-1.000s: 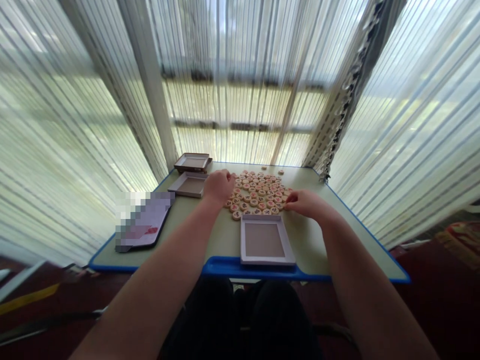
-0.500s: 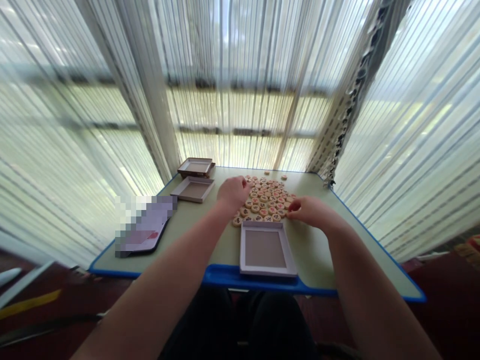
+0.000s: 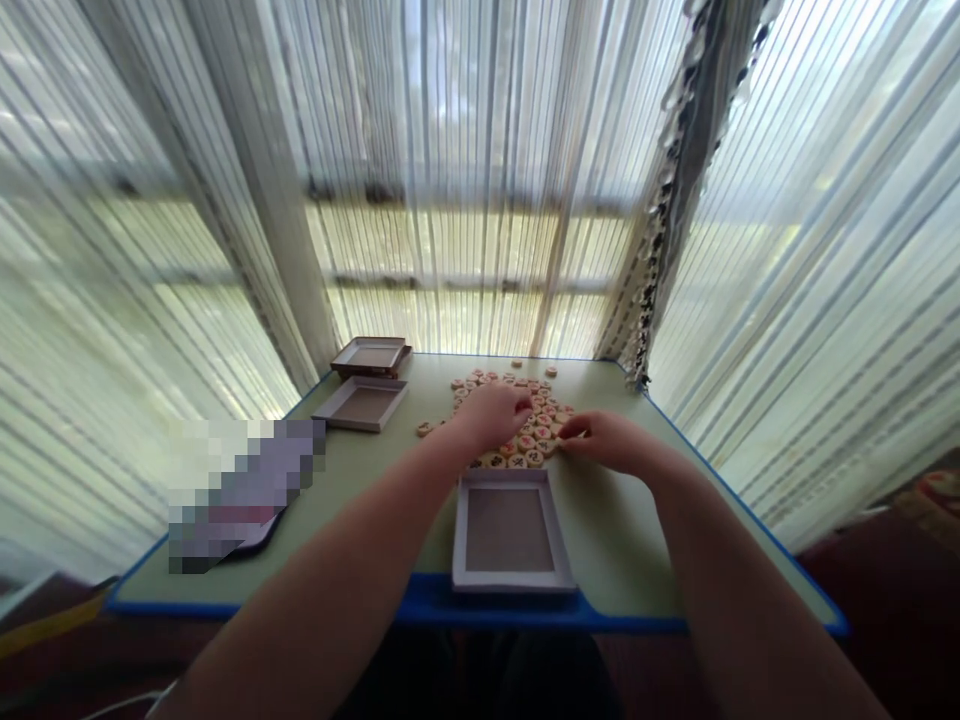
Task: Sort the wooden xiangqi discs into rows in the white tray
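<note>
blue-edged table [image 3: 622, 560]; room right of tray [image 3: 508, 530]; right hand [image 3: 600, 440] beside pieces [image 3: 526, 443]

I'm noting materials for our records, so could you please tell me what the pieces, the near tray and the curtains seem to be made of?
Pieces: pale tan suggests wood, though plastic is possible; finish unclear.
Near tray: probably cardboard, matte, given its dull, straight, thin walls.
Curtains: likely thin fabric, sheer, since daylight shows through.

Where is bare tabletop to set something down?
Bare: between the front left tray and left forearm; between the near tray and right forearm; beyond the right hand, toward the far-right corner. Crowded: the middle, pieces packed around the left hand.
</note>
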Demonstrator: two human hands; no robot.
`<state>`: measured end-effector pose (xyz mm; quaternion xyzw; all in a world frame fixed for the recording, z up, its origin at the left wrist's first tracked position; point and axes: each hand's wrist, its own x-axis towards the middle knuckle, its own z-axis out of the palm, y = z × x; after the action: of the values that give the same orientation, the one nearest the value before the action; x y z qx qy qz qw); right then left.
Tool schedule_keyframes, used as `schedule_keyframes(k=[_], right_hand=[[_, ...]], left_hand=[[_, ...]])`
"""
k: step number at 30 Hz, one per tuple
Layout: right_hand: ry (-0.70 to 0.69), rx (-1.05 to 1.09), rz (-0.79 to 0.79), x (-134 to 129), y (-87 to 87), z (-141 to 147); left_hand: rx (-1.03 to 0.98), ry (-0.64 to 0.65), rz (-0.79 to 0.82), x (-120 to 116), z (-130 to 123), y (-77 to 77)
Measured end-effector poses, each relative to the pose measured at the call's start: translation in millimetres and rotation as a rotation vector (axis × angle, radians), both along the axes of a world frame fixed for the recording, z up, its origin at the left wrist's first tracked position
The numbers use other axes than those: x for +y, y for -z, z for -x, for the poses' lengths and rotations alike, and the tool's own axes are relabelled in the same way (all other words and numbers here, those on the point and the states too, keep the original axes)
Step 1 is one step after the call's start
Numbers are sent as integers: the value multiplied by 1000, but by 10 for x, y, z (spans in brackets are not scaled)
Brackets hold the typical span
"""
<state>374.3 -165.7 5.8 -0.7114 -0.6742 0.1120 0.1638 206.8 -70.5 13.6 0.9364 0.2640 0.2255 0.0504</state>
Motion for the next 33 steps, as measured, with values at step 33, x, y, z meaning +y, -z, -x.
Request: schedule_keyframes(k=[33], right_hand=[[63,4,-144,99,149,-134]], left_hand=[[113,27,-59,-3,-38,142]])
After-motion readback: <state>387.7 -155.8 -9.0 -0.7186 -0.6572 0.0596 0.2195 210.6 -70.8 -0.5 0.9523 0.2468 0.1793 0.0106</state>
